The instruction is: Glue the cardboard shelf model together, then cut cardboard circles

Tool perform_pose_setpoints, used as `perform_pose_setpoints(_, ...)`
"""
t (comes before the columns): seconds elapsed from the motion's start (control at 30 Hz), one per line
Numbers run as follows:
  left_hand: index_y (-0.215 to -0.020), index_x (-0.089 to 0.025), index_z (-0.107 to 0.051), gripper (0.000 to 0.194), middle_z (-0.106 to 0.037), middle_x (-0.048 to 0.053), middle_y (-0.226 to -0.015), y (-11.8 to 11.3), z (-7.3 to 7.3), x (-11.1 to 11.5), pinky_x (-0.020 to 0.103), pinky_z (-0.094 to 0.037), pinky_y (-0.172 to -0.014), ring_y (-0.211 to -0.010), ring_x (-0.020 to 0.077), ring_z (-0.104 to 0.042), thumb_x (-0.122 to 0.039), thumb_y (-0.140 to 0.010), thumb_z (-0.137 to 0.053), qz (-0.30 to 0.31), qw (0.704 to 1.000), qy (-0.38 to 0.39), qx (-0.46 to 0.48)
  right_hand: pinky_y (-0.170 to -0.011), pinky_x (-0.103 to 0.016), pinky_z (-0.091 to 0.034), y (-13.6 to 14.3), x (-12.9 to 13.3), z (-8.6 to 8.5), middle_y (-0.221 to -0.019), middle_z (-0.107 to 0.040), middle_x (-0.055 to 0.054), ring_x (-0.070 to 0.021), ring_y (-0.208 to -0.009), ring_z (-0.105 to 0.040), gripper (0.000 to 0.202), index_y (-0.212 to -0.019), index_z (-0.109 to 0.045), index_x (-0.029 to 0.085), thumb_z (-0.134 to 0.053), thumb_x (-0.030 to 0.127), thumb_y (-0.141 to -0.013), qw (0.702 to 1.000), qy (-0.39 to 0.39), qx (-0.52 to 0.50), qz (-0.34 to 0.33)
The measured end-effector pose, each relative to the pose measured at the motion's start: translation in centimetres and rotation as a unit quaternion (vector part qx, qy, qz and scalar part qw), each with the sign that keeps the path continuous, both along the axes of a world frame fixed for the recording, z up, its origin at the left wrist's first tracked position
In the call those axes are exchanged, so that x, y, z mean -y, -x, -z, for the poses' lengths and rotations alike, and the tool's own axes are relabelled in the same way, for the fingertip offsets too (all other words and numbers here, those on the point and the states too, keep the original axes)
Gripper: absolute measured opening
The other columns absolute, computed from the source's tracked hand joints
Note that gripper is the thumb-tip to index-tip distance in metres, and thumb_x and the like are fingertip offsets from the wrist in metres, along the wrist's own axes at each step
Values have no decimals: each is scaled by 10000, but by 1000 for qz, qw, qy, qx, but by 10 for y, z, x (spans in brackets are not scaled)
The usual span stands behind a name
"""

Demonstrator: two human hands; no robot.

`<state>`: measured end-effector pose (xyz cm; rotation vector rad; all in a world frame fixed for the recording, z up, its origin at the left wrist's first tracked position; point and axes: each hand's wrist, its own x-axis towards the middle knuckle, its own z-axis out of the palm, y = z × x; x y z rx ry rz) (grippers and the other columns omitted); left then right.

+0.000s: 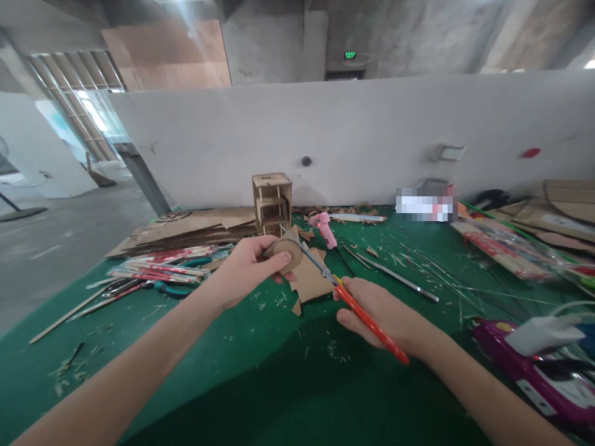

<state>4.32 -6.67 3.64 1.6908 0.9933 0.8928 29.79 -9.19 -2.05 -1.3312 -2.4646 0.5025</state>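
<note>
The left hand (253, 266) pinches a cardboard disc (284, 251) under its thumb, seemingly leaving the far edge free for scissors (360, 311) gripped in the right hand (379, 316); whether these bite is unclear. Beyond both hands lies a glue gun (326, 233).

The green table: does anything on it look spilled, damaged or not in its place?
Mostly litter: thin pale shavings are scattered over the green table, loose rather than gathered. Between the left hand and right hand in this view, a cardboard scrap has an uneven outline, looking roughly cut.
</note>
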Motion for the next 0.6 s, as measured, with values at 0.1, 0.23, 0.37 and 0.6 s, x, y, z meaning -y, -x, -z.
perform_pose_setpoints(0.1, -943, -141, -623, 201, -671, 36, -826, 0, -1, 1, 238, -475, -588, -703, 133, -667, -330, -881, -591, -5, 1000, -4, -3, -632, -311, -384, 2, 1, -2, -849, -591, -70, -190, -685, -532, 411, -848, -466, 207, -378, 601, -927, 1000, 7, 9, 8)
perform_pose_setpoints(0.23, -936, -136, -615, 174, -660, 31, -789, -2, -5, 4, 232, -457, -580, -685, 120, -641, -299, -889, -575, -5, 1000, -9, -19, -568, -289, -341, 5, 2, -5, -751, -588, -43, -174, -601, -508, 415, -766, -447, 218, -402, 602, -917, 999, 4, 28, 47)
perform_pose_setpoints(0.37, -919, -139, -611, 154, -656, 24, -752, -1, -6, 4, 230, -449, -584, -671, 116, -630, -284, -895, -563, -1, 1000, -15, -27, -561, -283, -328, 6, 1, -3, -705, -591, -43, -163, -567, -508, 399, -714, -446, 217, -407, 550, -930, 998, -12, 27, 51)
perform_pose_setpoints(0.6, -882, -159, -624, 197, -679, 37, -784, -2, -6, 6, 246, -462, -603, -699, 132, -641, -351, -888, -583, 19, 999, -15, -31, -535, -283, -308, 14, -1, -1, -602, -559, -32, -165, -532, -491, 395, -643, -401, 230, -426, 516, -914, 995, -41, 15, 88)
